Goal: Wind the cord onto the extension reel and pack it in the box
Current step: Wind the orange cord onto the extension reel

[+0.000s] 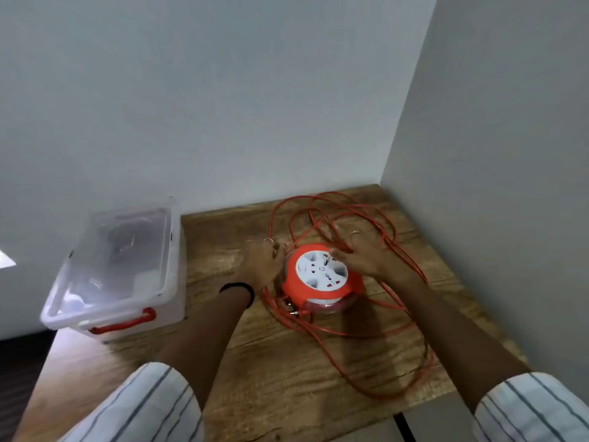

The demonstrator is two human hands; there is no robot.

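Observation:
An orange extension reel (322, 279) with a white socket face lies flat on the wooden table (271, 371). Its orange cord (360, 215) sprawls in loose loops behind, right of and in front of the reel. My left hand (263, 261) sits against the reel's left side, fingers curled at its rim. My right hand (361, 255) hovers over the reel's upper right edge with fingers spread, touching the socket face. A clear plastic box (121, 269) with a lid and red handle stands at the left.
Grey walls close in behind and on the right, forming a corner. The table's front edge runs near my sleeves. The box sits at the table's left edge, overhanging a dark floor area.

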